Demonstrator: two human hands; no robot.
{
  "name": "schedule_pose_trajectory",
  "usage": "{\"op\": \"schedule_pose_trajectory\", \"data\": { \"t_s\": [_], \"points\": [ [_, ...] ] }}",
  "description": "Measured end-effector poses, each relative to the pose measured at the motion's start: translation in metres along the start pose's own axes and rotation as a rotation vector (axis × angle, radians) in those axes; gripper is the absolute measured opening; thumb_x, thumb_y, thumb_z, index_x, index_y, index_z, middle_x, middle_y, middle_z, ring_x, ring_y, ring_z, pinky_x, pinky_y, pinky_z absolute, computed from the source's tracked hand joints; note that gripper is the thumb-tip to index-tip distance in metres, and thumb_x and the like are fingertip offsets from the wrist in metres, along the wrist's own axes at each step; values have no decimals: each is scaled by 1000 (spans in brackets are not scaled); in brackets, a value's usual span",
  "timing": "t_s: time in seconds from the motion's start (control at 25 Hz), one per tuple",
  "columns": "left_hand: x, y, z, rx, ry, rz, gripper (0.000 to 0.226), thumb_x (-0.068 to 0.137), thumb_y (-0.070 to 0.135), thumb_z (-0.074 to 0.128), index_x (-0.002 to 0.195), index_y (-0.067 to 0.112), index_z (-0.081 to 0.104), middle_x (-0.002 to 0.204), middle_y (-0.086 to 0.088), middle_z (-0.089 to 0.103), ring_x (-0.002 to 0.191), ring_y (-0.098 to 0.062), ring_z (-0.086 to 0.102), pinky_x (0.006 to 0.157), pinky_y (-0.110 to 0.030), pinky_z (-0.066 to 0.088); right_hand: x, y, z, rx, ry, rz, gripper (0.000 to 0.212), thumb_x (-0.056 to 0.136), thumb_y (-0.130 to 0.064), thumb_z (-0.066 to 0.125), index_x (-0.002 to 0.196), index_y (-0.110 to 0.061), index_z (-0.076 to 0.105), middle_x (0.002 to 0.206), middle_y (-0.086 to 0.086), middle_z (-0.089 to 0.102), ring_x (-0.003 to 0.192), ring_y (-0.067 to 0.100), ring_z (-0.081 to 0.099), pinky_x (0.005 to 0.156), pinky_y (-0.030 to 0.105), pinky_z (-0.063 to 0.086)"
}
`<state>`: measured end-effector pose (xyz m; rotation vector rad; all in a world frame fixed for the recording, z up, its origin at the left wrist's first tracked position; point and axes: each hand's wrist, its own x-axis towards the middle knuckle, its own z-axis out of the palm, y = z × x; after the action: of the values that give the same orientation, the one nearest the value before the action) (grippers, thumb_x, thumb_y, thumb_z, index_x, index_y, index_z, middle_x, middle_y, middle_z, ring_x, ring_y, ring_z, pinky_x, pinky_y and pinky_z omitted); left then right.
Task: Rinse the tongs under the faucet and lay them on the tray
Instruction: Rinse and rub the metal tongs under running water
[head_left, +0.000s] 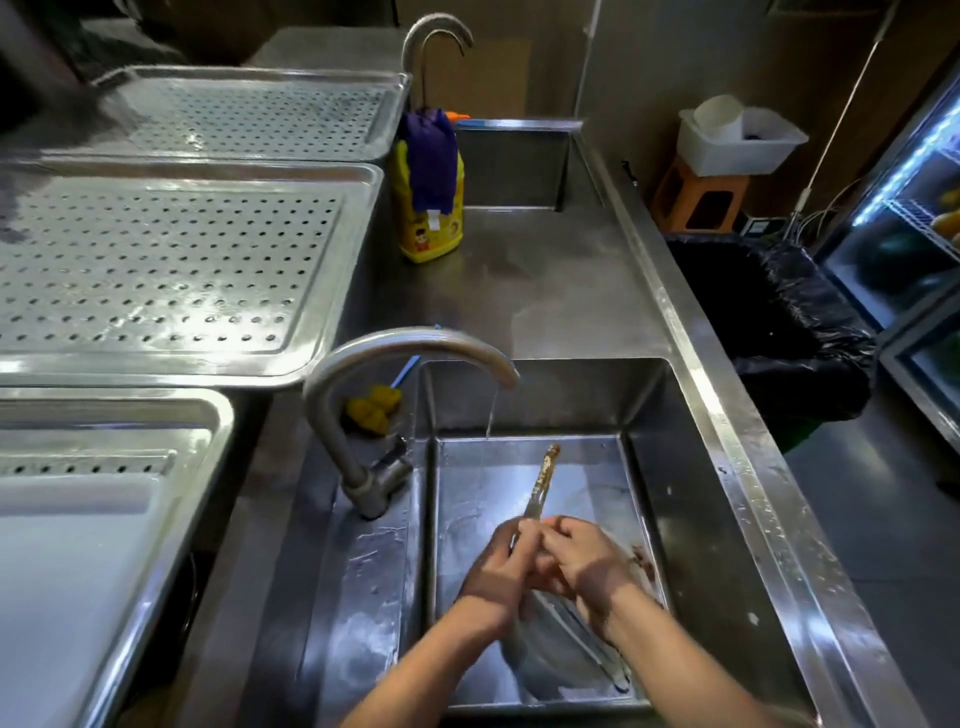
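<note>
Gripped slim steel tongs (543, 483) w/ brown-smeared tip in L hand (501, 564): fingers curled round shaft, tip pointing up & away from knuckles. R hand (589, 561) pressed against L hand, fingers curled; couldn't tell if gripping tongs. Thin water stream (491, 410) from curved steel faucet (415, 345) fell just beyond tip, slightly L, not touching. Both hands low inside steel sink (691, 467). Perforated steel tray (171, 260) lay well off to L of L hand, past faucet.
</note>
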<state>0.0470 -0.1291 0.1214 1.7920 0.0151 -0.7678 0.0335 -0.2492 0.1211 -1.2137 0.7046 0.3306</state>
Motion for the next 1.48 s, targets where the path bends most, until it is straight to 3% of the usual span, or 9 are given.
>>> {"op": "schedule_pose_trajectory", "data": {
  "t_s": [0.08, 0.2, 0.4, 0.64, 0.88, 1.0, 1.16, 1.32, 1.48],
  "points": [
    [2, -10, -7, 22, 70, 27, 38, 93, 58, 39, 96, 28, 63, 79, 6, 70, 54, 4, 58, 47, -12, 41, 8, -8, -1, -198, 62, -81, 21, 94, -24, 67, 88, -4, 62, 65, 9, 60, 49, 14, 55, 46, 27, 51],
    [9, -29, -15, 97, 149, -55, 40, 91, 71, 36, 84, 40, 61, 89, -9, 70, 67, -19, 62, 64, -37, 49, 26, -35, -5, -168, 204, -246, 33, 98, -33, 60, 85, -3, 64, 67, 9, 57, 49, 16, 51, 42, 26, 45],
    [28, -49, -15, 166, 235, 42, 56, 67, 97, 21, 85, 56, 54, 64, 12, 57, 65, -15, 54, 74, -38, 50, 46, -43, 18, -184, 39, -228, 19, 98, -13, 60, 81, -5, 62, 67, 9, 54, 48, 12, 48, 39, 20, 37],
    [31, -29, -14, 126, 260, 85, 63, 77, 88, 28, 89, 34, 58, 82, -9, 62, 88, -39, 62, 74, -40, 45, 64, -60, 21, -241, 34, -234, 26, 95, -19, 66, 74, -4, 63, 58, 9, 56, 44, 13, 49, 38, 23, 38],
    [27, -19, -28, 225, 251, 41, 51, 92, 60, 29, 131, 36, 51, 117, 0, 69, 100, -25, 65, 87, -34, 50, 65, -52, 37, -312, -92, -198, 9, 86, -7, 68, 83, -7, 60, 69, 12, 65, 46, 14, 54, 38, 25, 39],
    [22, -19, -30, 259, 276, 23, 42, 100, 53, 35, 136, 38, 49, 130, 7, 64, 114, -18, 61, 89, -25, 43, 76, -68, 38, -165, 26, -200, 38, 103, -30, 52, 72, -8, 59, 56, 7, 65, 40, 14, 49, 33, 22, 33],
    [25, -16, -38, 257, 313, 7, 38, 101, 47, 38, 135, 37, 48, 132, 3, 63, 115, -22, 60, 87, -28, 44, 76, -61, 43, -224, -134, -185, 10, 89, 0, 65, 83, -8, 64, 69, 9, 64, 50, 13, 54, 42, 24, 43],
    [25, -17, -42, 203, 311, -5, 38, 100, 50, 38, 136, 40, 47, 134, 3, 62, 118, -22, 59, 86, -27, 41, 85, -71, 46, -204, -85, -188, 26, 99, -23, 58, 79, -9, 66, 67, 11, 71, 49, 15, 55, 39, 22, 41],
    [26, -17, -42, 161, 330, 15, 41, 101, 47, 39, 141, 38, 45, 137, 2, 61, 121, -21, 58, 92, -27, 43, 80, -55, 48, -290, -222, -191, 8, 86, -4, 70, 89, -9, 66, 81, 13, 73, 61, 18, 62, 44, 24, 46]
  ]
}}
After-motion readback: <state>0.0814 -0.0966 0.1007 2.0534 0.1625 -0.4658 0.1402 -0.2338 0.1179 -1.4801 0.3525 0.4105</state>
